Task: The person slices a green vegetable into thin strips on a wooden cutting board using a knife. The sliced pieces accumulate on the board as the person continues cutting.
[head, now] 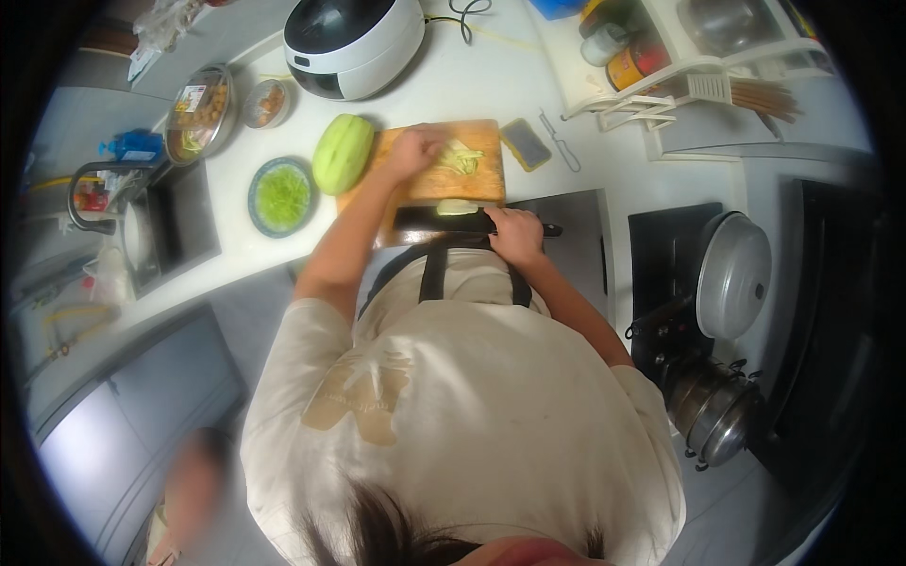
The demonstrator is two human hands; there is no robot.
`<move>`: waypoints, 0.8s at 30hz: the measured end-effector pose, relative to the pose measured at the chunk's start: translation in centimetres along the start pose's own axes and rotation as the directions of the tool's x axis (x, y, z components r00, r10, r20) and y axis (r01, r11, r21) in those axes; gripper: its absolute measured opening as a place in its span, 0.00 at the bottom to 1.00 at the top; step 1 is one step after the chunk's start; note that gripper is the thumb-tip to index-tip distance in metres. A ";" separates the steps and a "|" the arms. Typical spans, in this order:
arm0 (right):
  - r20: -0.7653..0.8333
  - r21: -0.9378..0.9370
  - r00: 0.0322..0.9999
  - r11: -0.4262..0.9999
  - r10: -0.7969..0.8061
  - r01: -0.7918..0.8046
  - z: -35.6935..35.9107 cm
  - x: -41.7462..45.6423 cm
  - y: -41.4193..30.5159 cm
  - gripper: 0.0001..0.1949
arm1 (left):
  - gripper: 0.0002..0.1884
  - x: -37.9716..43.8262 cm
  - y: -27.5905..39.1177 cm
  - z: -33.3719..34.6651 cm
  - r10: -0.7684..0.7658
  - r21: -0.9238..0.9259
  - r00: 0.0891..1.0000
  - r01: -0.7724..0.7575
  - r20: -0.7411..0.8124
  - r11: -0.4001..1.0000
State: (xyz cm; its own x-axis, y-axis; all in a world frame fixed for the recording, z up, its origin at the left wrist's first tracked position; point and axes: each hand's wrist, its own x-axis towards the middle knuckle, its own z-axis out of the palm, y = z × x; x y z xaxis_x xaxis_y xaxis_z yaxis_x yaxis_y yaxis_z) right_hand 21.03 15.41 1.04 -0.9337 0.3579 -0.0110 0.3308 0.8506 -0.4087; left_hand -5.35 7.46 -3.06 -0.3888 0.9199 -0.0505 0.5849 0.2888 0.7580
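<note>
My right hand [518, 235] grips the handle of a dark-bladed kitchen knife [417, 220], which lies flat along the near edge of the wooden cutting board [488, 141]. A pale vegetable piece [458, 206] rests at the blade's far edge. Over the board is my left hand [417, 151], fingers curled and blurred, beside a small heap of pale yellow-green cut pieces [463, 160]; whether it holds any is unclear. A large light-green gourd [343, 154] lies against the board's left side. Left of it stands a blue-rimmed bowl of green shreds [282, 197].
A white appliance with a dark lid [354, 46] stands behind the board. To the right lie a sponge [525, 144] and a peeler [560, 141]. Further right is a stove with a lidded pan [736, 276]. A sink [180, 219] is left; a blurred person [195, 488] is lower left.
</note>
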 end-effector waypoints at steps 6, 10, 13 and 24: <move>-0.029 -0.021 0.997 0.997 -0.077 0.077 0.0 0.3 -0.4 0.18 | 0.20 -5.8 5.3 -1.9 0.027 -0.120 0.922 0.022 0.386 0.993; -0.053 -0.015 0.990 0.991 -0.131 0.131 -0.3 0.6 -1.0 0.18 | 0.24 -8.0 4.5 -0.5 0.237 -0.041 0.946 -0.234 0.223 0.971; -0.072 -0.004 0.985 0.988 -0.156 0.156 -0.1 0.6 -1.1 0.20 | 0.25 -8.7 4.4 -0.5 0.197 -0.193 0.956 -0.155 0.219 0.969; -0.132 0.031 0.967 0.974 -0.218 0.224 -0.1 0.4 -1.3 0.21 | 0.20 -9.0 2.6 0.8 0.005 -0.304 0.987 0.044 0.161 0.952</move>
State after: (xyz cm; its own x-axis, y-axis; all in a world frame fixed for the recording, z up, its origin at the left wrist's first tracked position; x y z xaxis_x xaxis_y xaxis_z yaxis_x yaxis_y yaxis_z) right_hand 20.20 14.51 1.61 -0.9570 0.2111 0.1992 0.1085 0.8967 -0.4291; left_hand 0.23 0.12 -1.12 -0.2663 0.9521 -0.1503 0.3234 0.2352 0.9166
